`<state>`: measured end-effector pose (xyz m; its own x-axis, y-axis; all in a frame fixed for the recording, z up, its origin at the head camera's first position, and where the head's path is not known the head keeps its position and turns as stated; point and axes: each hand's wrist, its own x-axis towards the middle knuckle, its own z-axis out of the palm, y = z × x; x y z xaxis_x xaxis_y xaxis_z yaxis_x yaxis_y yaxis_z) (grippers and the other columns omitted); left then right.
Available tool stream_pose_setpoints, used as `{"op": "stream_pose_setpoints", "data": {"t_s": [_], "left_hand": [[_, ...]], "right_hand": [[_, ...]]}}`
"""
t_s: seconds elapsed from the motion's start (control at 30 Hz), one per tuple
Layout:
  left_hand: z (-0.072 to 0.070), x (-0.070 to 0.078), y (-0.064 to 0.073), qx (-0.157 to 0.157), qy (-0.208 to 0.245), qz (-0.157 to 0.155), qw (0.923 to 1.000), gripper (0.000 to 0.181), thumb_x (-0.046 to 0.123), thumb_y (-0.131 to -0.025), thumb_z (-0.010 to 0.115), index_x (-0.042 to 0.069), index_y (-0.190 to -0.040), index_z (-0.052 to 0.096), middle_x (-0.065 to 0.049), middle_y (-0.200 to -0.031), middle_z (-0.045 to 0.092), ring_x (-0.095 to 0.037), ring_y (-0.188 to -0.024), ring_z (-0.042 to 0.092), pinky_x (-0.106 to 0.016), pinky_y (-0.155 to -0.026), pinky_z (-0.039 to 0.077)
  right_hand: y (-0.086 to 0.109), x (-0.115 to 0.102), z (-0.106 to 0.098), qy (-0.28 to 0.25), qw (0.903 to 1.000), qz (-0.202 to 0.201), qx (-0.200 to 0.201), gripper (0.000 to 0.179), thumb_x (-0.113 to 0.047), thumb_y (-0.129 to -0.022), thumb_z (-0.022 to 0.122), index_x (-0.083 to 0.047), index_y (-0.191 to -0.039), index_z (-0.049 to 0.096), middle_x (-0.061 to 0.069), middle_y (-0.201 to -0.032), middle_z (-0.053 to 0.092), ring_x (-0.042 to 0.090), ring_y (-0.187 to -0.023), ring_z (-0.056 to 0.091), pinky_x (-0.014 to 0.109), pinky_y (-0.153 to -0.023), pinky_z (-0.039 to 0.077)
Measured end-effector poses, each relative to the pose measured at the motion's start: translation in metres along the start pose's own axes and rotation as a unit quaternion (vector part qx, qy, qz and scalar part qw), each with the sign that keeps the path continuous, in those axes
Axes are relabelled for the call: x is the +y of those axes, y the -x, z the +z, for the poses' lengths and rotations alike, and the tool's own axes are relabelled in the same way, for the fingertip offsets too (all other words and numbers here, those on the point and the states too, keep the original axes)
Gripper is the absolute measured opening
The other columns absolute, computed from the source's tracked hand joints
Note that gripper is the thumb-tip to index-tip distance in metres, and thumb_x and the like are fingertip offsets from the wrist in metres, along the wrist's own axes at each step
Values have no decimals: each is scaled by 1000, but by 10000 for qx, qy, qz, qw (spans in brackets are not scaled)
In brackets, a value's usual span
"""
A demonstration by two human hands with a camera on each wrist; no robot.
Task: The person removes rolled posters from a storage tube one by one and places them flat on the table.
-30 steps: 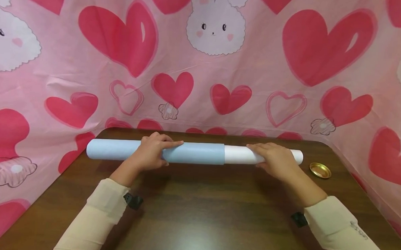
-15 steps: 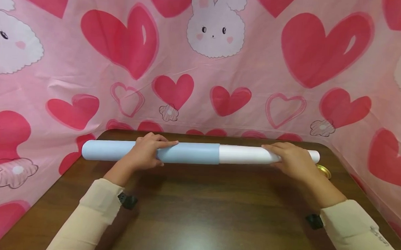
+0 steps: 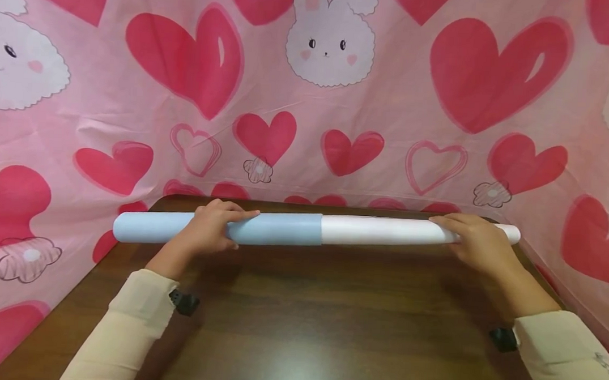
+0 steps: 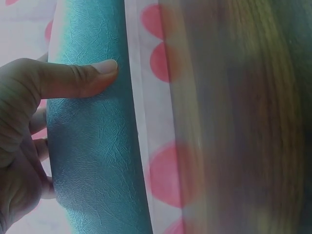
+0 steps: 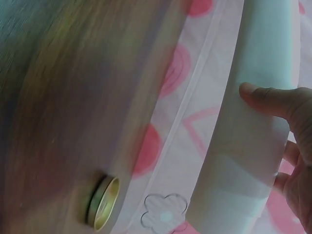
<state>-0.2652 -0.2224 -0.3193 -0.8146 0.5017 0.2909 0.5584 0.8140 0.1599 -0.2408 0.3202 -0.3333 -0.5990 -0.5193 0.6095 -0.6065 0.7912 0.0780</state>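
Observation:
A light blue tube [image 3: 279, 229] with a leathery crinkled surface lies level across the view above the table. Out of its right end comes a long white paper roll [image 3: 379, 232]. My left hand [image 3: 204, 229] grips the blue tube, and its thumb [image 4: 83, 78] lies across the surface in the left wrist view. Near the roll's far right end, my right hand [image 3: 478, 243] holds the white roll between thumb and fingers. How much of the roll is inside the tube is hidden. A round gold lid [image 5: 103, 202] sits on the table below the roll in the right wrist view.
The dark brown wooden table [image 3: 299, 303] spreads beneath both hands. Behind it and at both sides hangs a pink cloth [image 3: 308, 105] printed with hearts and rabbits. In the head view the right hand and arm cover the lid's place.
My right hand has moved right with the white roll, so a longer white stretch shows outside the tube. My left hand and the blue tube have shifted slightly left.

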Motion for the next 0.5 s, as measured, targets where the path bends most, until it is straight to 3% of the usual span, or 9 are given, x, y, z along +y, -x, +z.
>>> {"op": "stream_pose_setpoints", "data": {"t_s": [0.33,0.5], "left_hand": [[-5,-8,9,-81,67,-132,9999,88,18,-60,93,29,-139,56,-9,-121,63,-32,-110,51,-56,-81,43],[-14,-28,26,32,15,-565,9984,88,18,-62,91,27,-141,54,-13,-122,61,-36,-113,49,-60,-79,39]], "right_hand": [[16,15,-5,52,9999,60,89,69,4,-50,88,-9,-114,68,15,-100,69,37,-92,63,55,-79,49],[33,27,-14,-75,9972,746,-62,68,0,-49,92,-7,-113,68,18,-103,69,39,-92,62,58,-75,49]]}}
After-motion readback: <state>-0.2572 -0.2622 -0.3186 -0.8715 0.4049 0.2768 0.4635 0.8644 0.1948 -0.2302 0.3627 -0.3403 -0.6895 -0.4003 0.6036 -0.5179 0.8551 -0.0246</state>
